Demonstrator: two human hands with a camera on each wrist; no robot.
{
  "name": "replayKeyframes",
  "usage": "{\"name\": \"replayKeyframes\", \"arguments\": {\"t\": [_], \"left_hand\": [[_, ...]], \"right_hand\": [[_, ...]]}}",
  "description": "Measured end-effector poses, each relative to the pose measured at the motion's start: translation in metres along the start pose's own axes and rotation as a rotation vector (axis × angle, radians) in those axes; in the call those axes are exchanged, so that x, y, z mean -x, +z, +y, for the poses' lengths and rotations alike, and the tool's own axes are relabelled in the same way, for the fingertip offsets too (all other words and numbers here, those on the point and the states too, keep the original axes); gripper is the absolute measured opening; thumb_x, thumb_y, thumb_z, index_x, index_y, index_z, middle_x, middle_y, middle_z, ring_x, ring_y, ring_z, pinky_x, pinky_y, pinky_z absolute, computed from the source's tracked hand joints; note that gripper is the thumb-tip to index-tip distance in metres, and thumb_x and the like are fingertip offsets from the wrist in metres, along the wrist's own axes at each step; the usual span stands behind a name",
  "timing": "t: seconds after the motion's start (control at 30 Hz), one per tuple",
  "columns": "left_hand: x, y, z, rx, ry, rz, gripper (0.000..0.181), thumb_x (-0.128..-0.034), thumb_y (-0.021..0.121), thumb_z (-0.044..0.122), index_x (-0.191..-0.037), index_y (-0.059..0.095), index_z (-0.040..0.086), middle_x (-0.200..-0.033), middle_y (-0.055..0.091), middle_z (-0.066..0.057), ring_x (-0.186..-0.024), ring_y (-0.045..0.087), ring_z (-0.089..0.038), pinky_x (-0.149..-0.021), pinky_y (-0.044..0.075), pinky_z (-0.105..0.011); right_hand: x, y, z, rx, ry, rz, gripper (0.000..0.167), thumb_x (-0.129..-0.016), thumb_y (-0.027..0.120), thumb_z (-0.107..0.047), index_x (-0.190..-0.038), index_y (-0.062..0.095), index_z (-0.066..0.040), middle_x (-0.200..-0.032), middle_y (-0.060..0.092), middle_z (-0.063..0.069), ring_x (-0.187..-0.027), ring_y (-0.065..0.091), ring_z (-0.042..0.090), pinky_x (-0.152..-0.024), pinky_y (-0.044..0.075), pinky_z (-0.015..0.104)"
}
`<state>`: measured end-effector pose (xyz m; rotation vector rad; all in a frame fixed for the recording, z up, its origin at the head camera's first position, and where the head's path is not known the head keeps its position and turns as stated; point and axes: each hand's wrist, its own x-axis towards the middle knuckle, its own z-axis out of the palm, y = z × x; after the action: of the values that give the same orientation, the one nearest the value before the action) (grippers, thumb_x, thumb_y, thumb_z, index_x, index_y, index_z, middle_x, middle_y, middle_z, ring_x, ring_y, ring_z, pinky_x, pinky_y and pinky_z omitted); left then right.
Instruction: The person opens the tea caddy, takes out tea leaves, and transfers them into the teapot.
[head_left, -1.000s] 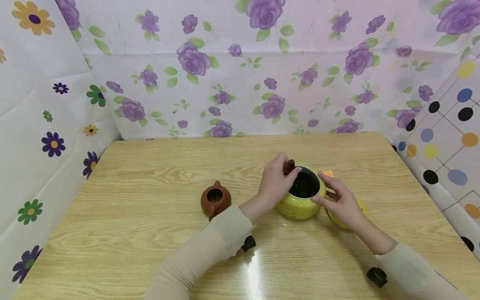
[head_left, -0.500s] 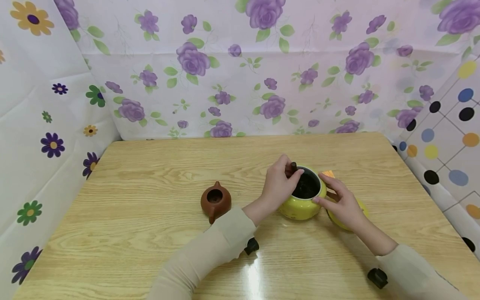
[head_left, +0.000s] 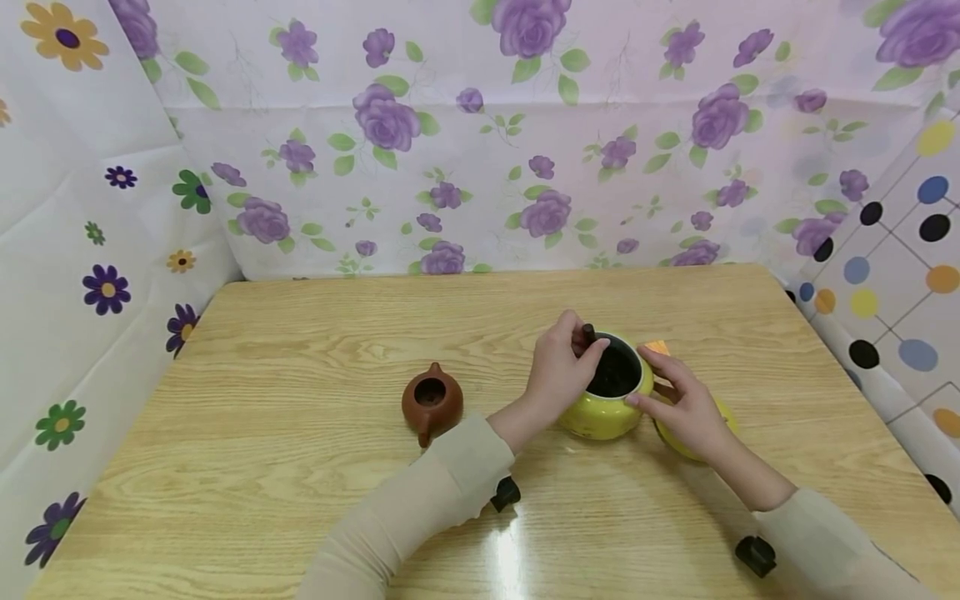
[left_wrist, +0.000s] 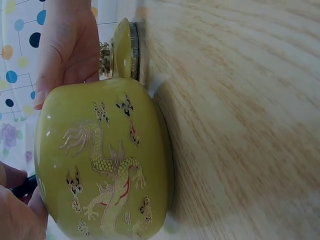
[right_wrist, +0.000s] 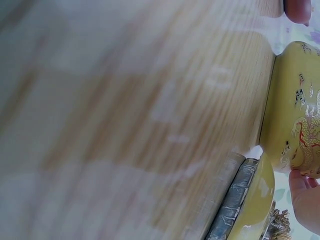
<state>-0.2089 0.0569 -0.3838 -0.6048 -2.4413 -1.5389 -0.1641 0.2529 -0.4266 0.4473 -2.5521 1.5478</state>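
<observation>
The yellow jar (head_left: 603,417) with a dark inside stands uncovered on the table; the left wrist view shows a dragon pattern on its side (left_wrist: 115,165). My left hand (head_left: 558,367) pinches a thin dark stick (head_left: 588,333) at the jar's left rim; its lower end is hidden in the jar. My right hand (head_left: 686,408) holds the jar's right side, thumb in front and fingers behind. The jar's yellow lid (head_left: 727,415) lies partly under that hand; in the right wrist view the lid (right_wrist: 255,200) leans on its edge side with a grey rim.
A brown clay teapot (head_left: 432,402) without a lid stands left of the jar, close to the left sleeve. A small orange thing (head_left: 657,347) lies behind the right hand. Patterned cloths hang behind the table (head_left: 315,333) and at both sides.
My left hand and the dark stick have moved slightly to the right along the jar's rim. The jar has shifted very slightly right, and my right hand has stayed on it.
</observation>
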Motion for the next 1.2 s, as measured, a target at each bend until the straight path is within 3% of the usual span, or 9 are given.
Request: {"name": "replayKeyframes", "arguments": {"t": [0.67,1.0,1.2], "left_hand": [[-0.0012,-0.0040,0.0001,0.120,-0.146,0.015,0.019,-0.0891,0.068,0.013,-0.088,0.051,0.005,-0.083,0.062,-0.009,-0.072,0.062,-0.011,-0.064,0.052,-0.012],[-0.0024,-0.0060,-0.0033,0.369,-0.297,0.014,0.021,-0.0888,0.067,0.009,-0.090,0.048,0.002,-0.086,0.058,-0.010,-0.072,0.065,-0.013,-0.063,0.058,-0.020],[-0.0031,-0.0064,-0.0040,0.411,-0.339,0.015,0.021,-0.0885,0.067,0.008,-0.090,0.048,0.001,-0.085,0.055,-0.007,-0.073,0.064,-0.012,-0.066,0.059,-0.024]], "right_hand": [[0.0000,0.0002,-0.0003,0.006,0.000,0.011,0.063,-0.087,0.068,-0.004,-0.143,0.039,0.000,-0.140,0.041,0.021,-0.116,0.038,-0.014,-0.090,0.040,0.002],[0.0007,0.0005,-0.0013,0.004,0.000,0.021,0.062,-0.087,0.068,-0.003,-0.142,0.039,0.002,-0.138,0.041,0.022,-0.116,0.038,-0.015,-0.089,0.040,0.002],[0.0006,0.0008,-0.0029,0.002,-0.001,0.020,0.061,-0.087,0.067,-0.002,-0.141,0.039,0.004,-0.137,0.041,0.024,-0.115,0.039,-0.015,-0.089,0.040,0.002]]}}
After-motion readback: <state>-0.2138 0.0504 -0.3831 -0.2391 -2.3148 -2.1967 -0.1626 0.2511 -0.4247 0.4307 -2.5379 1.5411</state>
